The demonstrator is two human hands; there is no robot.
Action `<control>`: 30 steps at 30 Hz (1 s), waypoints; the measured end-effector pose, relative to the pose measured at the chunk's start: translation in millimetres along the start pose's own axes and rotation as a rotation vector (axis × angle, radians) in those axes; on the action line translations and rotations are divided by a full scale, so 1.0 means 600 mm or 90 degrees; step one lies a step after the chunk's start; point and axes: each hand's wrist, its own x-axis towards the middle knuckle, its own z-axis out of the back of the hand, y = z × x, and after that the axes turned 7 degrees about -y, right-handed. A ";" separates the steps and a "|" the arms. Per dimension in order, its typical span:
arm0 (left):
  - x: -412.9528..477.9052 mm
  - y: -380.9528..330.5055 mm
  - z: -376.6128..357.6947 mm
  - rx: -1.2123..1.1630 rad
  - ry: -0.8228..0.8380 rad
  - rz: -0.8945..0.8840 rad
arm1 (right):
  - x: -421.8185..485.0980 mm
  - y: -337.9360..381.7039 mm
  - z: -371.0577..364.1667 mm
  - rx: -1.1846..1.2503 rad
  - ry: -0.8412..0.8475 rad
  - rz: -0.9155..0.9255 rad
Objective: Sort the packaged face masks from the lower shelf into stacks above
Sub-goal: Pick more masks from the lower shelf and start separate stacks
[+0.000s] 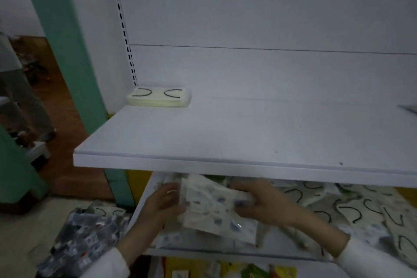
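Note:
Both hands hold one packaged mask with a blue pattern (216, 207) just above the lower shelf (225, 253). My left hand (162, 205) grips its left edge. My right hand (259, 203) grips its right edge. A loose pile of packaged masks with black ear loops (352, 207) covers the right side of the lower shelf. On the upper shelf (225, 140), a neat stack of cream masks with black loops (159, 97) sits in the back left corner.
A heap of dark patterned packages (83, 239) lies on the floor to the left of the shelf unit. A green post (61, 40) stands left of it. A person's legs (20, 97) show at far left. Yellow packages (259, 272) sit below.

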 end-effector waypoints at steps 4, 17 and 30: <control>-0.013 -0.131 -0.047 0.158 0.105 -0.188 | 0.002 0.040 0.100 -0.096 -0.045 0.079; 0.132 -0.215 -0.198 0.103 -0.073 -0.242 | 0.108 -0.061 0.151 0.384 -0.432 -0.180; 0.146 -0.200 -0.191 0.276 -0.089 -0.198 | 0.095 -0.083 0.144 0.225 -0.339 -0.257</control>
